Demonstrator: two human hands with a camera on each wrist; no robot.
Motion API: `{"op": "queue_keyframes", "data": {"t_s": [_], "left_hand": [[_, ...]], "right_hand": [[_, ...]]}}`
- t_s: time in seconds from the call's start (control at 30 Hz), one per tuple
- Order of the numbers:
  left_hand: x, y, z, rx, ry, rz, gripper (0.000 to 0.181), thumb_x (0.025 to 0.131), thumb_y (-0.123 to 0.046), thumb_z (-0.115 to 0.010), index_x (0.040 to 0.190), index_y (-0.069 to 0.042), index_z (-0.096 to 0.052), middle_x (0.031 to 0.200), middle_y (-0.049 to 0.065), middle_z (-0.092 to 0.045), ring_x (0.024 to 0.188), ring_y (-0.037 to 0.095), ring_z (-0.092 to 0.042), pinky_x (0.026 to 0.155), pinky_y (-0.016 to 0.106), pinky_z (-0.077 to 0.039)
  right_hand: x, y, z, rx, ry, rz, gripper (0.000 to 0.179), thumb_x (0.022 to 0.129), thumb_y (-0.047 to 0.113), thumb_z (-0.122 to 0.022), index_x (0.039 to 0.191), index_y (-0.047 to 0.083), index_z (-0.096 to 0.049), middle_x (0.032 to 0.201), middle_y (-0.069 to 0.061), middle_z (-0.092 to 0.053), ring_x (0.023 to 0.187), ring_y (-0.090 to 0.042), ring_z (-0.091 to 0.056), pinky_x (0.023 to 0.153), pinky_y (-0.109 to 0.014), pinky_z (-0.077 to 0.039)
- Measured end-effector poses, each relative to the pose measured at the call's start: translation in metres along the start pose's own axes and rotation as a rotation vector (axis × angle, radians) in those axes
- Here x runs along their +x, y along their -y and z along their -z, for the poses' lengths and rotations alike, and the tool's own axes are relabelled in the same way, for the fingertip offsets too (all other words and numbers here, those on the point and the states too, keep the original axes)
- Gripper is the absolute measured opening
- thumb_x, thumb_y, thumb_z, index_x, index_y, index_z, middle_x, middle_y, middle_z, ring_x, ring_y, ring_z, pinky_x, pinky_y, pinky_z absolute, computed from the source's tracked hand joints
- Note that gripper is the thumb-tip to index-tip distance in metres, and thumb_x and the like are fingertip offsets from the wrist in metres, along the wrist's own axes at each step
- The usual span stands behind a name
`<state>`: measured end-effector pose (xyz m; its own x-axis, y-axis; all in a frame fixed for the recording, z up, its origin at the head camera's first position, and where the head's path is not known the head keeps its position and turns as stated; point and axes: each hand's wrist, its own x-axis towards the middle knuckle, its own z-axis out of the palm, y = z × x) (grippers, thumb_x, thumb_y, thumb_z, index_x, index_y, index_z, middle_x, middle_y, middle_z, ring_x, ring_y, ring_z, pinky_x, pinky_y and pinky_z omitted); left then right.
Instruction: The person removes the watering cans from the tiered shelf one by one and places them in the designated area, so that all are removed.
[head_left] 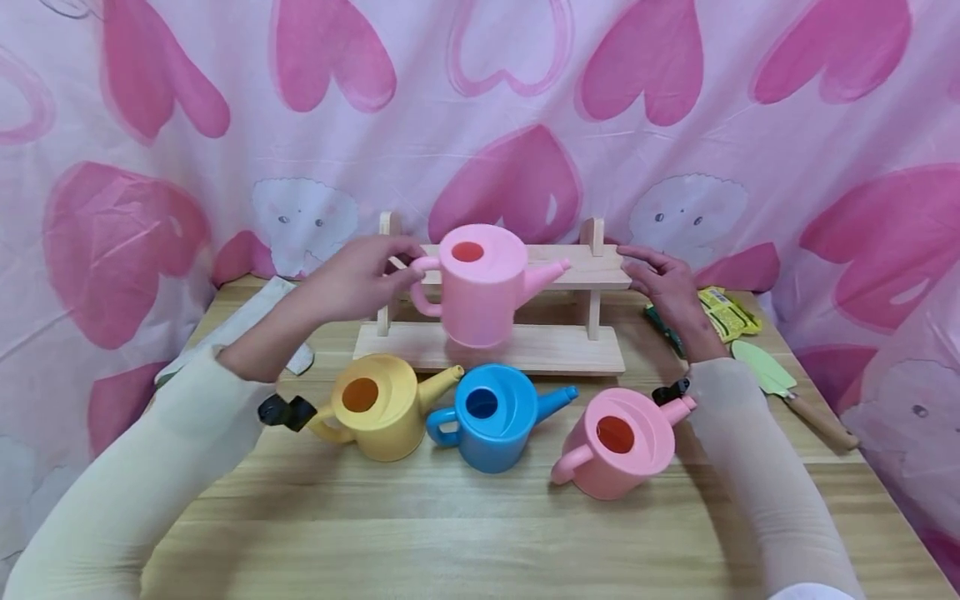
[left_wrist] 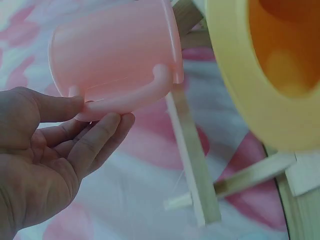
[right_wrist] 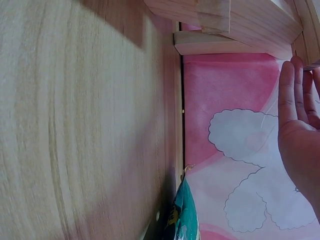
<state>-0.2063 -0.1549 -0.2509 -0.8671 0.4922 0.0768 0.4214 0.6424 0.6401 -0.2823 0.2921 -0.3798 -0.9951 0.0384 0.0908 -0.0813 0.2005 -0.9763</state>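
My left hand (head_left: 375, 271) pinches the handle of a light pink watering can (head_left: 483, 292), thumb on one side and fingertips on the other in the left wrist view. The can is held up in front of a two-tier wooden shelf (head_left: 540, 348), its spout pointing right. At the right end of the upper board, my right hand (head_left: 667, 292) touches the wood with its fingers extended. A yellow watering can (head_left: 386, 425), a blue one (head_left: 491, 433) and a second, deeper pink one (head_left: 615, 458) stand in a row on the table before the shelf.
Beyond the right hand lie a yellow packet (head_left: 727, 315), a dark green packet (head_left: 666, 329) and a light green trowel (head_left: 768, 371) with a wooden handle. A white strip-like item (head_left: 232, 325) lies at left. A heart-patterned curtain (head_left: 495, 100) hangs behind the table.
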Motion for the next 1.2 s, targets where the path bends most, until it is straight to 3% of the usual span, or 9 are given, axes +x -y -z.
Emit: {"op": "queue_keyframes", "data": {"t_s": [0.1, 0.3, 0.47, 0.57, 0.7, 0.8, 0.9, 1.1, 1.2], "left_hand": [[-0.013, 0.005, 0.010, 0.007, -0.037, 0.013, 0.021, 0.103, -0.012, -0.062, 0.121, -0.002, -0.069, 0.112, 0.013, -0.068, 0.104, 0.032, -0.061, 0.091, 0.049, -0.055], [-0.039, 0.015, 0.025, 0.001, -0.072, 0.099, 0.024, 0.104, -0.017, -0.062, 0.123, -0.004, -0.068, 0.110, 0.012, -0.070, 0.104, 0.036, -0.066, 0.086, 0.051, -0.056], [-0.061, 0.029, 0.035, 0.025, -0.114, 0.140, 0.024, 0.104, -0.022, -0.064, 0.123, -0.009, -0.069, 0.107, 0.007, -0.071, 0.103, 0.033, -0.066, 0.085, 0.046, -0.054], [-0.075, 0.038, 0.041, 0.050, -0.150, 0.129, 0.023, 0.104, -0.023, -0.064, 0.122, -0.009, -0.070, 0.102, 0.006, -0.073, 0.099, 0.031, -0.066, 0.080, 0.036, -0.053], [-0.091, 0.047, 0.044, 0.056, -0.191, 0.164, 0.027, 0.104, -0.025, -0.065, 0.124, -0.008, -0.068, 0.101, 0.007, -0.072, 0.096, 0.030, -0.064, 0.072, 0.027, -0.052], [-0.102, 0.054, 0.045, 0.057, -0.214, 0.232, 0.034, 0.103, -0.031, -0.065, 0.126, -0.006, -0.066, 0.105, 0.010, -0.070, 0.097, 0.031, -0.063, 0.071, 0.027, -0.051], [-0.111, 0.061, 0.046, 0.062, -0.230, 0.256, 0.038, 0.103, -0.035, -0.064, 0.126, -0.005, -0.065, 0.106, 0.012, -0.069, 0.098, 0.032, -0.063, 0.071, 0.027, -0.051], [-0.126, 0.079, 0.048, 0.083, -0.239, 0.221, 0.033, 0.104, -0.024, -0.064, 0.128, -0.001, -0.065, 0.110, 0.016, -0.069, 0.098, 0.037, -0.063, 0.067, 0.021, -0.051], [-0.133, 0.087, 0.047, 0.083, -0.239, 0.238, 0.035, 0.105, -0.023, -0.063, 0.128, 0.003, -0.063, 0.113, 0.020, -0.067, 0.099, 0.042, -0.064, 0.066, 0.019, -0.051]], "right_hand": [[0.000, 0.000, -0.001, -0.017, -0.004, -0.001, 0.051, 0.096, 0.038, -0.074, 0.139, 0.010, -0.066, 0.149, -0.006, -0.054, 0.116, -0.016, -0.060, 0.085, -0.018, -0.054], [0.001, -0.001, -0.002, 0.026, -0.001, 0.007, 0.050, 0.096, 0.034, -0.075, 0.137, 0.009, -0.067, 0.148, -0.009, -0.054, 0.113, -0.016, -0.061, 0.084, -0.017, -0.055], [0.000, -0.002, -0.002, 0.021, 0.000, 0.002, 0.050, 0.095, 0.036, -0.075, 0.137, 0.011, -0.067, 0.150, -0.009, -0.053, 0.114, -0.016, -0.062, 0.084, -0.017, -0.055], [-0.001, -0.002, -0.002, 0.013, -0.002, -0.003, 0.050, 0.096, 0.036, -0.075, 0.138, 0.011, -0.067, 0.150, -0.009, -0.053, 0.115, -0.016, -0.061, 0.084, -0.017, -0.054], [-0.002, -0.001, -0.001, -0.012, -0.008, -0.003, 0.050, 0.096, 0.038, -0.074, 0.138, 0.011, -0.067, 0.150, -0.007, -0.053, 0.116, -0.016, -0.060, 0.085, -0.017, -0.054], [-0.003, 0.000, 0.000, -0.032, -0.009, -0.007, 0.052, 0.096, 0.041, -0.073, 0.139, 0.013, -0.066, 0.151, -0.007, -0.053, 0.118, -0.017, -0.060, 0.086, -0.018, -0.054], [-0.004, 0.001, 0.000, -0.045, -0.009, -0.015, 0.054, 0.096, 0.043, -0.072, 0.140, 0.013, -0.065, 0.152, -0.006, -0.052, 0.118, -0.016, -0.060, 0.087, -0.018, -0.054], [-0.005, 0.001, 0.002, -0.032, -0.010, -0.017, 0.054, 0.096, 0.041, -0.072, 0.141, 0.012, -0.065, 0.151, -0.008, -0.052, 0.115, -0.015, -0.061, 0.085, -0.017, -0.054], [-0.004, 0.001, 0.002, -0.011, -0.007, -0.010, 0.052, 0.096, 0.039, -0.073, 0.140, 0.011, -0.065, 0.151, -0.009, -0.052, 0.115, -0.015, -0.061, 0.085, -0.017, -0.055]]}}
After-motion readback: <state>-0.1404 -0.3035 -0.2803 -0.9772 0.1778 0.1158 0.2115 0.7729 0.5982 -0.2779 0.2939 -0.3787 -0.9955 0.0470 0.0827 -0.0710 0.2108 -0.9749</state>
